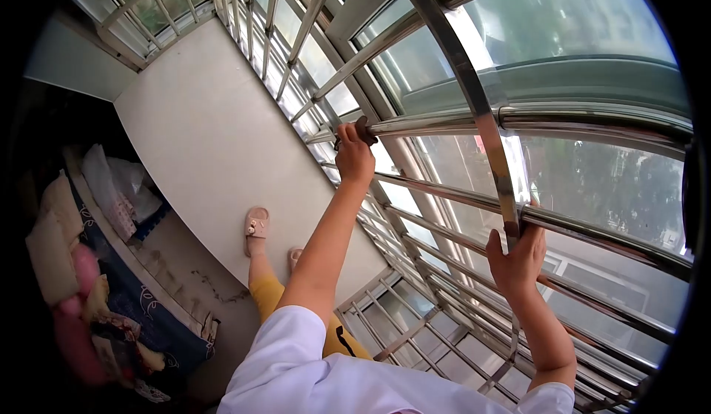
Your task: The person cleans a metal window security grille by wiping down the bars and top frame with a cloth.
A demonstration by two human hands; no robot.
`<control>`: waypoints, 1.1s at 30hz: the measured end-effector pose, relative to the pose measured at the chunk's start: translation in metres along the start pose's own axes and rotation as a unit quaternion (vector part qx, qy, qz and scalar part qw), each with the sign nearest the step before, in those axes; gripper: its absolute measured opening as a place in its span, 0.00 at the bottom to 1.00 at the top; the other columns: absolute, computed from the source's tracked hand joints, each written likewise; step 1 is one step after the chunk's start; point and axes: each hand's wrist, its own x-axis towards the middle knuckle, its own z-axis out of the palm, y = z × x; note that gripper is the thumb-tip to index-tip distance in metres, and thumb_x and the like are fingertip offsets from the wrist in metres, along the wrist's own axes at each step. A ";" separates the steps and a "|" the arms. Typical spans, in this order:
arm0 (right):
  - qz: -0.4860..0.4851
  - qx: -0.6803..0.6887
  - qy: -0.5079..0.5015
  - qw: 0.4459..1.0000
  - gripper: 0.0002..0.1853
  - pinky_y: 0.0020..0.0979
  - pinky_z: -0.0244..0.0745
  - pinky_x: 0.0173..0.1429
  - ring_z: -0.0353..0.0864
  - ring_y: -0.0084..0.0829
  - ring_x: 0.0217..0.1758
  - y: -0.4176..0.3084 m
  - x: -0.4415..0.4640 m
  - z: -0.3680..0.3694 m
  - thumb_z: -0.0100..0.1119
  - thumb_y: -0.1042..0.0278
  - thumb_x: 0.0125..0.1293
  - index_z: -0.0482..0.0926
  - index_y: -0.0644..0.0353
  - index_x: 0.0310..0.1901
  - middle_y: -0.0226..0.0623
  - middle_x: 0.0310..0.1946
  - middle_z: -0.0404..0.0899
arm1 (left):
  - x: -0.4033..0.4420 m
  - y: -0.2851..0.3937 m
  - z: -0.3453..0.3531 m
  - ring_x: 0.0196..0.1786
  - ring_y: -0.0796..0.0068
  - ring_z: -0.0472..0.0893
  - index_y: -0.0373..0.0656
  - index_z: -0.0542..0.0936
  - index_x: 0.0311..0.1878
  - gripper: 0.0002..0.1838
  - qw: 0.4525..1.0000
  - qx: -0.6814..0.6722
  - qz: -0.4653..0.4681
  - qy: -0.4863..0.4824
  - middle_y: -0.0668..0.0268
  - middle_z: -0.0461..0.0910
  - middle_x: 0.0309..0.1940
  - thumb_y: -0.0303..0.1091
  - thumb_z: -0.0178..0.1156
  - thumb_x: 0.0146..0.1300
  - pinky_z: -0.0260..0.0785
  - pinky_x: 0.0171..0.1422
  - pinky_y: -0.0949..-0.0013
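My left hand (355, 155) is closed around a dark brown cloth (364, 129), pressed against a shiny round metal bar (437, 123) of the window grille. Only the cloth's edges show beside my fingers. Lower and to the right, my right hand (521, 260) grips another grille bar (592, 234), close to a flat curved upright (485, 118). Its thumb points up on the near side, while the fingers go behind the metal and are partly hidden.
Below is a pale flat platform (185, 118), with my feet in pink slippers (256, 225) on it. Window glass (578, 29) lies beyond the grille. Lower left, a dark blue patterned fabric (141, 295), pink bundles (78, 340) and plastic bags (122, 181) sit at a lower level past the platform's edge.
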 end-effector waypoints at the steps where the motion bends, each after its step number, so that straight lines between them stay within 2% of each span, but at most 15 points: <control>1: -0.012 -0.017 0.007 1.000 0.38 0.44 0.70 0.44 0.74 0.51 0.40 0.001 0.000 0.000 0.64 0.76 0.49 0.58 0.72 0.62 0.51 0.40 0.72 | 0.004 -0.012 0.010 0.41 0.50 0.81 0.38 0.62 0.54 0.22 1.000 0.014 0.020 0.008 0.56 0.63 0.54 0.23 0.57 0.57 0.78 0.41 0.51; 2: 0.032 -0.007 -0.016 0.999 0.38 0.46 0.69 0.46 0.74 0.52 0.40 -0.003 0.000 -0.002 0.64 0.76 0.49 0.58 0.73 0.61 0.53 0.40 0.72 | 0.006 -0.027 0.016 0.41 0.51 0.81 0.39 0.62 0.54 0.22 0.999 0.031 0.037 0.009 0.56 0.63 0.54 0.24 0.57 0.57 0.78 0.41 0.51; 3: 0.019 -0.016 -0.007 1.000 0.37 0.46 0.69 0.46 0.74 0.52 0.40 -0.004 -0.005 0.000 0.64 0.76 0.48 0.58 0.73 0.61 0.53 0.40 0.71 | 0.016 -0.045 0.019 0.44 0.50 0.80 0.40 0.62 0.54 0.23 0.995 0.055 -0.047 -0.071 0.55 0.63 0.55 0.25 0.59 0.57 0.77 0.44 0.51; 6: -0.015 -0.045 0.021 0.999 0.37 0.46 0.69 0.46 0.74 0.52 0.40 0.009 0.002 0.001 0.64 0.76 0.48 0.59 0.73 0.61 0.53 0.40 0.72 | 0.023 -0.053 0.024 0.48 0.50 0.80 0.38 0.62 0.56 0.27 0.990 0.054 -0.054 -0.120 0.54 0.62 0.56 0.26 0.62 0.55 0.78 0.45 0.53; 11: 0.025 -0.012 -0.005 1.000 0.36 0.46 0.70 0.46 0.74 0.53 0.41 -0.002 -0.001 -0.001 0.63 0.75 0.49 0.59 0.73 0.60 0.53 0.41 0.72 | 0.009 -0.004 -0.017 0.42 0.50 0.81 0.33 0.64 0.51 0.21 0.996 0.034 0.050 -0.066 0.53 0.65 0.50 0.23 0.59 0.55 0.79 0.39 0.56; 12: 0.023 -0.007 -0.002 1.000 0.36 0.46 0.70 0.46 0.74 0.53 0.41 -0.002 -0.001 -0.001 0.63 0.75 0.49 0.59 0.73 0.60 0.53 0.41 0.72 | 0.005 0.013 -0.031 0.44 0.50 0.81 0.36 0.62 0.53 0.23 0.995 0.007 0.070 -0.076 0.56 0.63 0.54 0.30 0.62 0.59 0.77 0.43 0.53; 14: 0.006 -0.008 0.002 1.000 0.36 0.46 0.70 0.46 0.74 0.53 0.41 -0.002 0.000 0.000 0.63 0.76 0.48 0.59 0.73 0.60 0.53 0.41 0.71 | -0.010 0.061 -0.075 0.43 0.50 0.80 0.35 0.62 0.55 0.25 0.984 -0.047 0.167 -0.040 0.56 0.64 0.52 0.25 0.61 0.56 0.78 0.42 0.55; 17: 0.006 -0.010 0.004 1.000 0.36 0.47 0.70 0.46 0.74 0.54 0.42 0.001 -0.001 0.001 0.63 0.76 0.48 0.59 0.72 0.61 0.53 0.41 0.71 | -0.018 0.085 -0.084 0.45 0.52 0.79 0.36 0.62 0.57 0.28 0.975 -0.064 0.212 -0.005 0.56 0.64 0.52 0.25 0.61 0.54 0.78 0.42 0.56; 19: 0.002 -0.015 0.006 1.000 0.36 0.47 0.70 0.46 0.74 0.54 0.42 0.002 0.002 0.001 0.62 0.76 0.48 0.59 0.71 0.61 0.53 0.41 0.71 | -0.017 0.072 -0.060 0.45 0.53 0.80 0.37 0.62 0.55 0.24 0.976 -0.071 0.192 0.070 0.56 0.63 0.54 0.24 0.57 0.56 0.80 0.42 0.57; 23: 0.004 -0.008 0.001 1.000 0.35 0.48 0.69 0.46 0.74 0.54 0.42 0.000 0.002 -0.002 0.61 0.76 0.49 0.60 0.70 0.61 0.54 0.41 0.71 | 0.001 0.014 -0.018 0.50 0.53 0.77 0.38 0.62 0.59 0.29 0.994 -0.003 0.113 -0.004 0.57 0.61 0.54 0.26 0.61 0.55 0.79 0.44 0.58; 26: 0.020 -0.017 0.004 1.000 0.35 0.48 0.69 0.45 0.73 0.55 0.41 0.001 -0.002 0.000 0.61 0.77 0.49 0.60 0.69 0.61 0.54 0.41 0.71 | 0.001 -0.010 -0.011 0.52 0.52 0.77 0.37 0.62 0.59 0.29 0.994 0.018 0.087 -0.066 0.56 0.60 0.57 0.28 0.63 0.56 0.78 0.47 0.56; 27: 0.094 0.007 -0.038 0.995 0.36 0.48 0.69 0.45 0.73 0.56 0.42 -0.005 0.000 -0.003 0.61 0.76 0.49 0.59 0.69 0.61 0.55 0.42 0.71 | 0.009 -0.027 -0.006 0.53 0.51 0.77 0.37 0.62 0.59 0.29 0.990 0.046 0.024 -0.132 0.56 0.60 0.57 0.29 0.63 0.57 0.78 0.49 0.54; 29: 0.058 -0.005 -0.021 0.998 0.36 0.48 0.70 0.46 0.73 0.56 0.43 0.002 -0.002 -0.001 0.62 0.76 0.49 0.59 0.69 0.61 0.55 0.42 0.71 | 0.032 -0.054 -0.003 0.55 0.48 0.76 0.36 0.63 0.58 0.28 0.967 0.081 -0.045 -0.237 0.53 0.61 0.58 0.32 0.64 0.58 0.75 0.52 0.51; 30: 0.033 -0.017 -0.013 0.999 0.37 0.48 0.70 0.46 0.74 0.56 0.43 0.007 -0.003 0.001 0.62 0.75 0.48 0.59 0.69 0.62 0.55 0.43 0.71 | 0.034 -0.061 -0.009 0.51 0.48 0.79 0.35 0.63 0.58 0.24 0.980 0.018 -0.040 -0.192 0.50 0.63 0.56 0.26 0.60 0.59 0.77 0.50 0.54; 33: 0.048 -0.014 -0.019 0.999 0.37 0.48 0.70 0.47 0.74 0.55 0.44 0.004 -0.005 0.001 0.63 0.75 0.48 0.59 0.69 0.62 0.55 0.44 0.71 | 0.037 -0.020 -0.060 0.53 0.46 0.76 0.34 0.63 0.59 0.25 0.979 -0.153 -0.079 0.107 0.51 0.64 0.55 0.23 0.59 0.59 0.76 0.53 0.53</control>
